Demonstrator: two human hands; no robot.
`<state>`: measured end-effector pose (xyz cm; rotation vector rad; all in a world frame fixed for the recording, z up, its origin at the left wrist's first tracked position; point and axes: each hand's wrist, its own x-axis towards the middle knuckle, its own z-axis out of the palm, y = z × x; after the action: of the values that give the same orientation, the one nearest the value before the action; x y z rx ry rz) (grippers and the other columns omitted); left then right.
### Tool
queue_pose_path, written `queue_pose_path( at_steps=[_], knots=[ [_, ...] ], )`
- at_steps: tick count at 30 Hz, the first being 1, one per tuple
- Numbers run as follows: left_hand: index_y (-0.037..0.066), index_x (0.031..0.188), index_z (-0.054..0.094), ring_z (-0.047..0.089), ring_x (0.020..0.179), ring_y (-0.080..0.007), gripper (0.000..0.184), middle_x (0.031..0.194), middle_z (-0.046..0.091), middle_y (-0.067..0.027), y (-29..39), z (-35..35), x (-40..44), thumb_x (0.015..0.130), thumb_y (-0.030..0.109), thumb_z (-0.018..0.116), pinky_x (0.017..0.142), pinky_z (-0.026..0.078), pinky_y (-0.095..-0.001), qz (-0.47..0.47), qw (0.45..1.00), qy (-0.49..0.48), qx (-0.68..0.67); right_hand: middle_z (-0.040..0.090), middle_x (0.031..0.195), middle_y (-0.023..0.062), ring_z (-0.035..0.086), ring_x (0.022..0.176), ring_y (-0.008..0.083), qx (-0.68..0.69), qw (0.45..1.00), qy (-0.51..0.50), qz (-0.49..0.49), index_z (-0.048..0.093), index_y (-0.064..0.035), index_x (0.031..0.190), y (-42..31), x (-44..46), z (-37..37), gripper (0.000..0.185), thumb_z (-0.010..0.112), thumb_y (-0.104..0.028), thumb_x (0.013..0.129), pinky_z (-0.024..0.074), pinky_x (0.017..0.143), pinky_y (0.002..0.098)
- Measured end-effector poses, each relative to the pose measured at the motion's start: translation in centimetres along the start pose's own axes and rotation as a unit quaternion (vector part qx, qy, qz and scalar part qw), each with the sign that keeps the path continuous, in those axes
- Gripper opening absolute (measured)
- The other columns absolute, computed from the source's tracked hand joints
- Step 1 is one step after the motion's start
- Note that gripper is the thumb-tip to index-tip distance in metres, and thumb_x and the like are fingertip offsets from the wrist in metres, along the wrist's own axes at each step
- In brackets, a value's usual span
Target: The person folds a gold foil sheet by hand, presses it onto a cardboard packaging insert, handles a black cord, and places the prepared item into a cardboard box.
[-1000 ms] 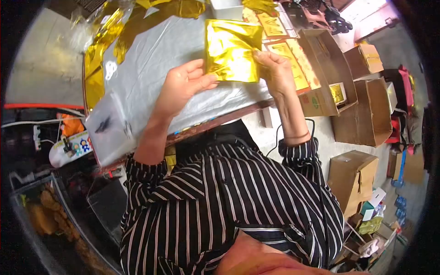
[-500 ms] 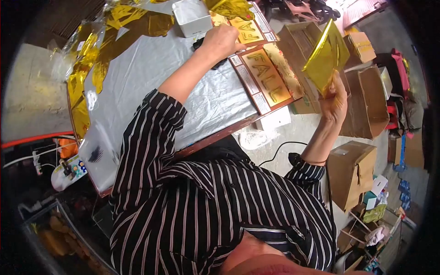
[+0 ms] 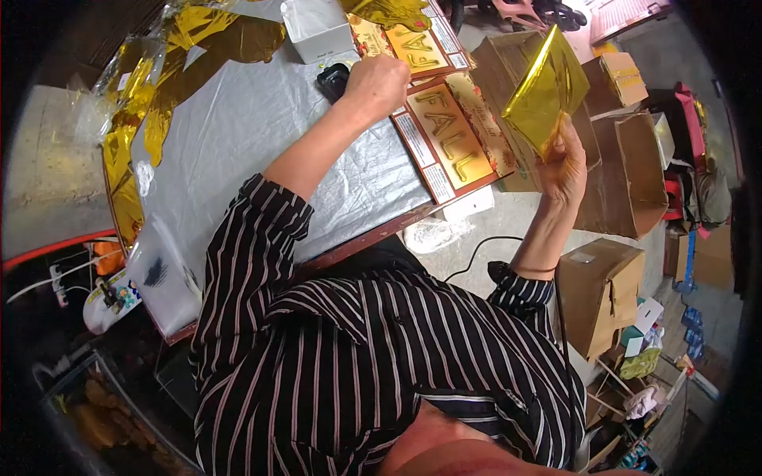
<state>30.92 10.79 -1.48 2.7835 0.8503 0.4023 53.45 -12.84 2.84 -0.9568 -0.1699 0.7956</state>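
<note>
My right hand pinches the lower corner of a flat, folded gold foil packet, raised above the cardboard boxes on the right. Over the table, my left hand is closed at the upper left corner of a printed card with gold "FALL" letters; its fingertips are hidden, so I cannot make out what they hold. Another such card lies beyond it. A black object sits just left of my left hand, near a small white box.
Silvery sheeting covers the table, with gold foil along its far left side. A clear plastic bag is at the near left corner. Open cardboard boxes stand on the floor at the right, beside a closed carton.
Both hands held the gold packet earlier. My left hand has let go and moved to the cards, while my right hand has carried the packet to the right. The cards now show more fully.
</note>
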Motion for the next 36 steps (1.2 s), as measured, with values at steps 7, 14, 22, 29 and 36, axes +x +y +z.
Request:
queue_pose_path(
  at_steps=[7,14,22,29,36],
  knots=[
    [0.007,0.074,0.075,0.070,0.074,-0.0368,0.016,0.073,0.068,-0.0206,-1.0,-0.9,1.4,0.081,0.019,0.068,0.071,0.057,-0.0473,-0.020,0.988,0.036,-0.147,0.073,0.100,0.0025,0.068,0.088,0.0104,-0.021,0.999,-0.029,0.012,0.070,-0.0026,0.106,-1.0,-1.5,1.0,0.020,0.074,-0.014,0.090,0.0548,0.081,0.0233],
    [0.008,0.082,0.072,0.068,0.068,-0.0360,0.018,0.068,0.066,-0.0163,-0.4,-3.3,2.8,0.086,0.023,0.064,0.065,0.055,-0.0425,-0.014,0.963,0.250,-0.100,0.072,0.103,0.0039,0.068,0.095,0.0140,-0.006,0.999,-0.037,0.009,0.069,-0.0024,0.107,-1.1,-3.3,0.9,0.022,0.074,-0.016,0.091,0.0539,0.088,0.0267],
    [0.006,0.098,0.074,0.070,0.078,-0.0285,0.016,0.089,0.073,-0.0132,0.2,-19.2,-7.6,0.090,0.018,0.066,0.071,0.054,-0.0352,-0.025,0.923,0.345,-0.167,0.069,0.122,0.0097,0.066,0.112,0.0227,-0.003,0.997,-0.074,0.031,0.063,-0.0028,0.125,1.6,-4.7,4.0,0.039,0.072,-0.018,0.091,0.0495,0.101,0.0416],
    [0.002,0.111,0.075,0.063,0.085,-0.0087,0.032,0.099,0.075,-0.0029,-13.6,-13.7,-25.1,0.093,0.029,0.071,0.078,0.051,-0.0249,-0.254,0.925,0.146,-0.241,0.069,0.114,0.0086,0.065,0.105,0.0186,-0.126,0.929,-0.312,0.151,0.064,0.0042,0.120,11.9,-7.8,12.0,0.039,0.070,-0.022,0.091,0.0491,0.095,0.0317],
    [0.010,0.116,0.073,0.069,0.096,-0.0175,0.031,0.106,0.075,-0.0086,-18.8,-9.5,-30.8,0.095,0.033,0.065,0.086,0.052,-0.0287,-0.251,0.939,0.162,-0.170,0.061,0.068,-0.0027,0.049,0.054,0.0061,-0.316,0.840,-0.375,0.232,0.072,-0.0036,0.087,20.9,-14.6,20.1,0.019,0.074,-0.022,0.089,0.0335,0.050,0.0224]
  ],
)
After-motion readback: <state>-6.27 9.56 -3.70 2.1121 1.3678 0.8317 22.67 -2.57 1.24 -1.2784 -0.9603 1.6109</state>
